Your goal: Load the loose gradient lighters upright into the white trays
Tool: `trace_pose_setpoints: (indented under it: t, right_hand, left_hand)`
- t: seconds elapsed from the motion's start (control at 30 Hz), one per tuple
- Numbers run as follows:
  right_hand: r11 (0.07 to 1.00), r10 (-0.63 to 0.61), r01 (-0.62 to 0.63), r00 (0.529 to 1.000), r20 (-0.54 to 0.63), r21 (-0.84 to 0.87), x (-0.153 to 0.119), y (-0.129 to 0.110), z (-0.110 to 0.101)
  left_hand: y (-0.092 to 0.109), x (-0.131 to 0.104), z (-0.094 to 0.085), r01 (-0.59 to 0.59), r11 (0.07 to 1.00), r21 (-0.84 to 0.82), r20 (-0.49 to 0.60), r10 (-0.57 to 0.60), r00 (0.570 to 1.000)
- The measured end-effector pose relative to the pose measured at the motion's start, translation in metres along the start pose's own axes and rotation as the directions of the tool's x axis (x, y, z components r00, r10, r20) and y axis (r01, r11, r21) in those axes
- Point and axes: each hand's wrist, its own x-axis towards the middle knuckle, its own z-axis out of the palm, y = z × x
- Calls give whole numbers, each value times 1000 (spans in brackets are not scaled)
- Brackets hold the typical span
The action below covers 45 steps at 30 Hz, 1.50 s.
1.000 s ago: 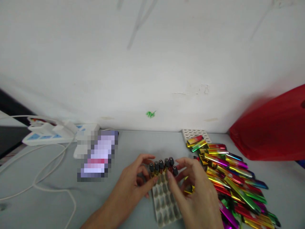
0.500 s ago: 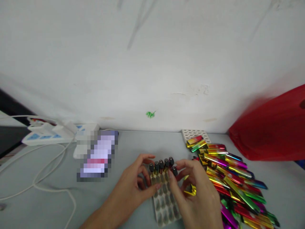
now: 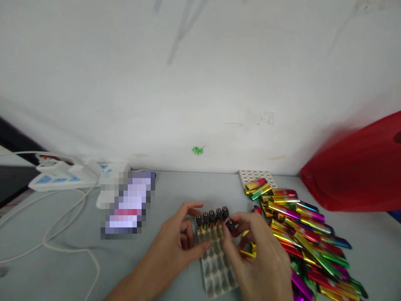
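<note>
Pinched in R hand (image 3: 261,248): blk-tipped pc (image 3: 230,225), at far right of tray (image 3: 216,264), beside 5 standing pcs (image 3: 212,215). Prob. light, stiff, slick; hold by sides below tip. At tray's left edge: L hand (image 3: 178,234), half-curled; can't tell if gripping.

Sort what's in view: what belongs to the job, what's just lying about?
Seemingly in the job:
left hand, at the tray
right hand, holding a black-topped piece
five similar pieces, in a row
shiny pile

Apparently just lying about:
phone
power strip
white cable
red item
</note>
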Motion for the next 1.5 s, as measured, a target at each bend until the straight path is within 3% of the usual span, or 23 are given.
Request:
trace_pose_setpoints:
  t: [0.2,0.3,0.4,0.47,0.57,0.63,0.73,0.97,1.07,1.33,1.5]
  right_hand:
    - [1000,18,-16,998,66,-26,0,-4,-5]
    - [999,10,-8,999,32,-50,1,-5,-10]
    - [974,1,-10,999,-37,-228,7,5,-14]
    - [896,-44,15,997,-55,-444,12,14,-16]
    - [703,-85,47,996,-18,-709,20,25,-17]
    - [616,-67,52,998,14,-786,22,28,-17]
    - [568,-70,90,996,61,-818,21,29,-15]
    - [667,-162,182,982,98,-722,16,28,-9]
    - [663,-181,204,977,111,-720,16,32,-9]
    - [668,-177,221,975,136,-710,13,45,-8]
    - [819,-209,209,976,62,-534,13,38,-7]
  left_hand:
    - [1,-2,0,16,1000,-14,7,-16,1000]
    - [2,-3,-1,20,1000,-4,18,-20,1000]
    - [0,-1,-1,24,1000,0,27,-24,999]
    - [0,-1,-2,31,1000,-2,29,-31,999]
    - [1,-1,-2,35,999,-4,27,-35,999]
    - [2,-1,-2,35,999,1,27,-35,999]
    - [3,-1,-2,36,999,7,24,-37,999]
    - [1,-1,-1,36,999,7,0,-36,999]
    - [0,-1,0,36,999,8,-9,-36,999]
    - [1,-3,-2,-10,945,327,-112,49,993]
    - [7,-5,-2,19,911,412,-158,51,986]
